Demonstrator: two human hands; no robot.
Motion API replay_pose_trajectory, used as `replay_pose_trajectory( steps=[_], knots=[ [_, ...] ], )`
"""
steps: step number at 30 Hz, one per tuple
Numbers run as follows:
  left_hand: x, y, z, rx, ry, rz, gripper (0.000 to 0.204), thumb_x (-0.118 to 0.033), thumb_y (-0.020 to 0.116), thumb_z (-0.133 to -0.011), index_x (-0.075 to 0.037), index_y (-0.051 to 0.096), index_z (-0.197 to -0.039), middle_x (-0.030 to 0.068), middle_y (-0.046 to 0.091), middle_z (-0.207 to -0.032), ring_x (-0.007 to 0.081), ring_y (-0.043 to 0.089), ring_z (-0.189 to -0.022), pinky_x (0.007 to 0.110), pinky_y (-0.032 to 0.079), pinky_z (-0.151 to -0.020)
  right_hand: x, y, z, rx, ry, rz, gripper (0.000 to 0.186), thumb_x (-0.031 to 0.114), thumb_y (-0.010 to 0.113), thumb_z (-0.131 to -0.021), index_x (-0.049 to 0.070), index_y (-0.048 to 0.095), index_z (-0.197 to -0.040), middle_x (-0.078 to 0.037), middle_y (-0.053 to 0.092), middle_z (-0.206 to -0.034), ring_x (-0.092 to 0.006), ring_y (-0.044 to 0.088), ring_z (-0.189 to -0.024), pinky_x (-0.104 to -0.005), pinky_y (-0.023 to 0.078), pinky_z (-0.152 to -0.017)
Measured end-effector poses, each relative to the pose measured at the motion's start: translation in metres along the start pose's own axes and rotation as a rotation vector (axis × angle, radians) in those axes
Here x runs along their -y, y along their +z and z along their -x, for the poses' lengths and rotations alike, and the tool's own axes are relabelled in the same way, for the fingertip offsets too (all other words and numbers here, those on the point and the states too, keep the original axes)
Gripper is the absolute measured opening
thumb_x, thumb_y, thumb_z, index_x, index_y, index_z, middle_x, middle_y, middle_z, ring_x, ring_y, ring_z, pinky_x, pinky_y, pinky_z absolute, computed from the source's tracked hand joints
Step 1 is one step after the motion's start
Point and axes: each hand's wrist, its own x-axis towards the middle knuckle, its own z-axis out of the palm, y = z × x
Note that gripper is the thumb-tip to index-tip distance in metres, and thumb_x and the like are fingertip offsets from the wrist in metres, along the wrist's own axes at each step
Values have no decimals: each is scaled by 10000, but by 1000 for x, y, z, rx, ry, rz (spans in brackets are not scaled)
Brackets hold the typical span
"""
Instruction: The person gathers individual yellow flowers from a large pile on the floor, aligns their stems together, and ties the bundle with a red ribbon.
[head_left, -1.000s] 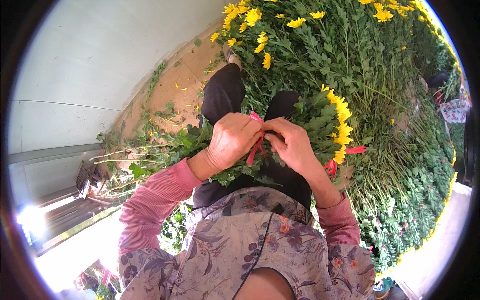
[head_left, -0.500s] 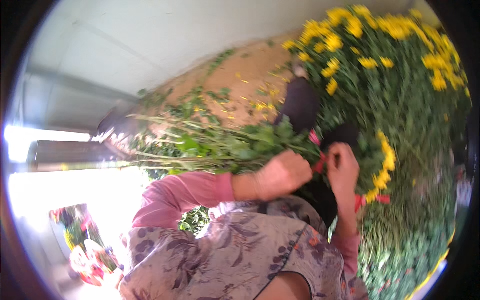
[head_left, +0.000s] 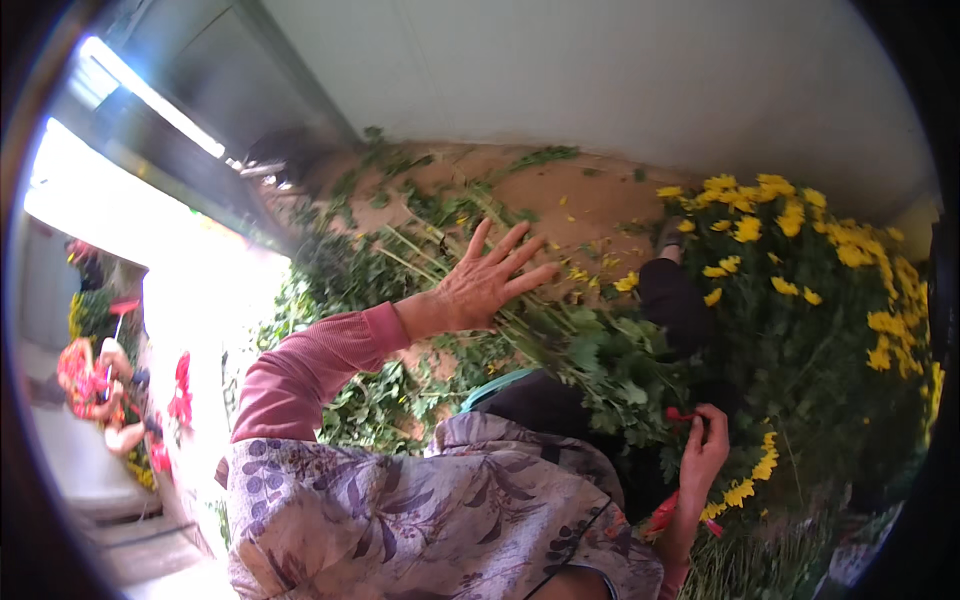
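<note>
Two hands, well apart: the right hand (head_left: 706, 440) pinches a red tie (head_left: 681, 414) beside the leafy bunch (head_left: 625, 375), which lies across the dark trousers (head_left: 535, 408), probably for easy reach; the left hand (head_left: 482, 287), fingers spread, grips nothing over the stems (head_left: 408, 252). Beyond, a flower pile (head_left: 790, 220) bounds the right; petal-strewn floor (head_left: 575, 205) gives room up to the pale wall (head_left: 600, 85).

Pink ribbed sleeves (head_left: 300, 375), pale floral smock (head_left: 420, 500), dark trousers (head_left: 672, 308).
</note>
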Motion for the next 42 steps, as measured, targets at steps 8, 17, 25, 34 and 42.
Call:
replay_pose_trajectory(
  steps=[8, 17, 25, 34, 42],
  knots=[
    [47, 134, -15, -99, 124, 467, 492, -74, 685, -655, -90, 655, -1145, 156, 647, -1043, 331, 648, -841, 450, 524, -736, 45, -26, 21, -176, -227, -142, 103, 26, 679, -818, 55, 631, -905, -88, 643, -902, -254, 647, -803, -337, 524, -682],
    [-104, 8, -80, 246, -18, 896, 418, -119, 743, -730, 9, 618, -1107, 92, 675, -968, 230, 638, -843, 337, 505, -781, 51, 6, 102, -360, 162, -452, 700, 385, 743, -802, -42, 459, -1278, -213, 572, -1163, -317, 589, -1039, -359, 484, -869],
    [-347, -64, -130, 405, 909, 639, 686, -131, 799, -685, 17, 487, -1277, 143, 594, -1146, 257, 604, -983, 366, 481, -831, 50, -119, 126, -1485, 236, -866, 395, 299, 809, -764, 0, 620, -939, 2, 633, -836, -84, 545, -719, -270, 457, -608],
    [-441, -72, -178, 326, 1241, 707, 584, -83, 749, -757, -82, 519, -1294, 107, 415, -1402, 234, 578, -1024, 335, 504, -733, 39, -194, 400, -2094, 746, -456, 783, 134, 784, -759, -101, 283, -1313, -182, 572, -1167, -225, 597, -1003, -355, 535, -865],
    [-278, 30, -317, 513, 596, 676, 420, -145, 724, -841, -71, 547, -1214, 57, 511, -1255, 148, 618, -818, 291, 506, -578, -101, -60, 608, -1370, 2186, -48, 1169, 726, 637, -715, 122, 41, -1519, -249, 335, -1447, -476, 419, -1256, -483, 404, -1017]
  ],
)
